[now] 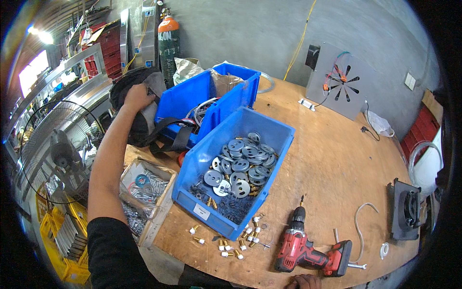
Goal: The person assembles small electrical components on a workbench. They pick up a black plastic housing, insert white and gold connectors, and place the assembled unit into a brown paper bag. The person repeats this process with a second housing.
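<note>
At the far left of the table, my left hand [139, 98] is closed on the top of a dark grey and black fabric bag [144, 120] with a black strap. My right hand [306, 282] shows only in part at the near table edge, below a red and black cordless drill [293, 248]; whether it grips anything is hidden. Between them stands a blue bin [192, 185] of grey slotted discs [240, 165] and brass fittings. Several brass fittings with white ends [225, 244] lie loose in front of it.
Another blue bin [207, 123] with cables stands beside the bag. A wooden box of screws [163, 207] sits left. Right are a grey hose [358, 231], a wrench [357, 266] and a black fan-like part [405, 209]. Behind stands a grey panel [332, 82]; a floor fan [62, 149] is left.
</note>
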